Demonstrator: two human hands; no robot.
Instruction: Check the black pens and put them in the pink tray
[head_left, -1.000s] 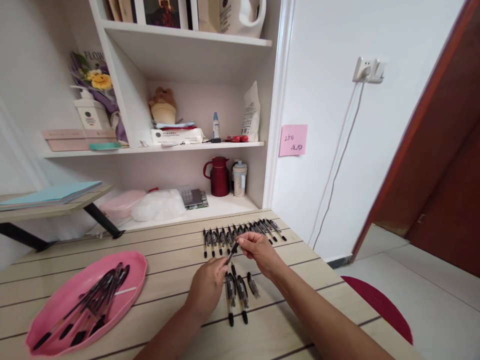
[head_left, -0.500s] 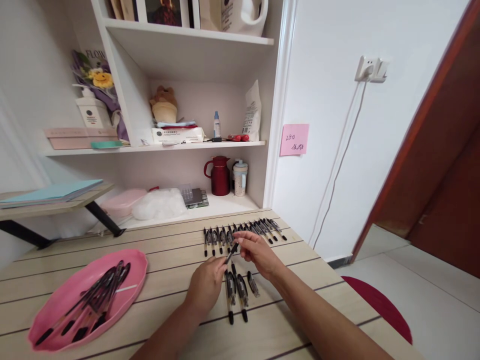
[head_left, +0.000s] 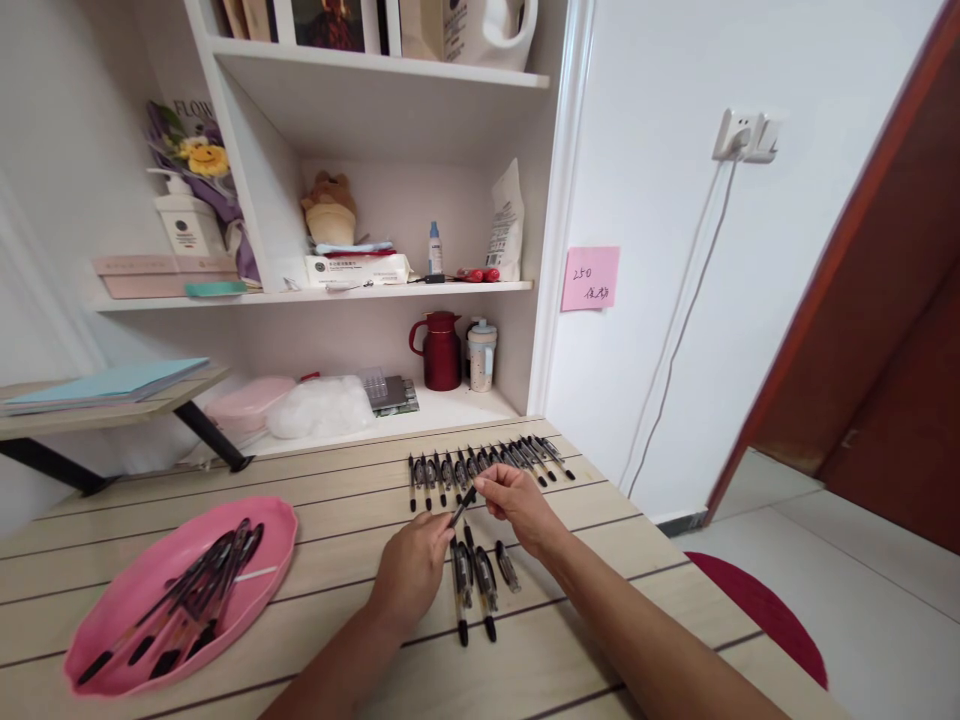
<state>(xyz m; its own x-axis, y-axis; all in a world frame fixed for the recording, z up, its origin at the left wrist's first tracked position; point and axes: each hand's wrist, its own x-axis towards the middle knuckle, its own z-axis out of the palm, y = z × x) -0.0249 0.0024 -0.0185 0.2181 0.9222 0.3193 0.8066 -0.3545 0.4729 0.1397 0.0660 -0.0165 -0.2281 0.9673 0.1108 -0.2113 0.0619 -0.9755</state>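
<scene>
Both my hands hold one black pen [head_left: 463,505] above the wooden table [head_left: 337,520]. My left hand [head_left: 412,570] is closed round the pen's lower end. My right hand [head_left: 514,505] pinches its upper end, at the cap. Right under my hands lie three black pens [head_left: 480,585] side by side. Beyond them a row of several black pens [head_left: 487,465] lies across the table. A pink tray [head_left: 259,530] at the left holds several more pens.
White shelves [head_left: 390,290] stand behind the table with a red jug [head_left: 439,352], a cup, bottles and boxes. A pink note [head_left: 590,278] sticks to the wall. At the right are a brown door and a red mat [head_left: 765,610] on the floor.
My hands have stayed in nearly the same place on the pen. The view has shifted slightly.
</scene>
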